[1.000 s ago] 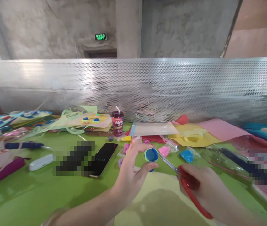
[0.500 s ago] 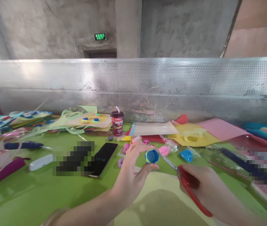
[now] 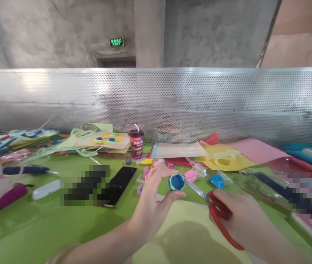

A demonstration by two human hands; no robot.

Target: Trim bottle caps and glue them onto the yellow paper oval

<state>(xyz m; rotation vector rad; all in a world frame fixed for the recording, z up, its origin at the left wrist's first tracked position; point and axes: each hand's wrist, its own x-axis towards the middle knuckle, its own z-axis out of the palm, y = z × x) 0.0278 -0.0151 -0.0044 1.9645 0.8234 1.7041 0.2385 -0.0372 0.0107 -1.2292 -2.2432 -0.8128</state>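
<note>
Between the thumb and fingers of my left hand (image 3: pixel 158 194) is a small round blue cup-like piece (image 3: pixel 176 182) with a pale green rim, its hollow facing me. My right hand (image 3: pixel 237 212) grips red-handled scissors (image 3: pixel 217 211). Their metal blades point up and left, with the tips at the right edge of the blue piece. Both hands are above a pale yellow sheet of paper (image 3: pixel 183 227) on the green table (image 3: pixel 87 223). Just behind the hands lie a pink lump of clay (image 3: pixel 190 175) and a blue lump in a clear bag (image 3: pixel 216 181).
A black phone (image 3: pixel 121 185) and a white oblong case (image 3: pixel 46 189) lie to the left. Further back stand a dark red drink cup (image 3: pixel 136 143) with a straw, and coloured paper sheets (image 3: pixel 221 157). A perforated metal panel (image 3: pixel 156 99) runs behind the table.
The blue piece has turned slightly in my left fingers, and more of its pale green band shows. The scissors have barely shifted, their tips still at its edge.
</note>
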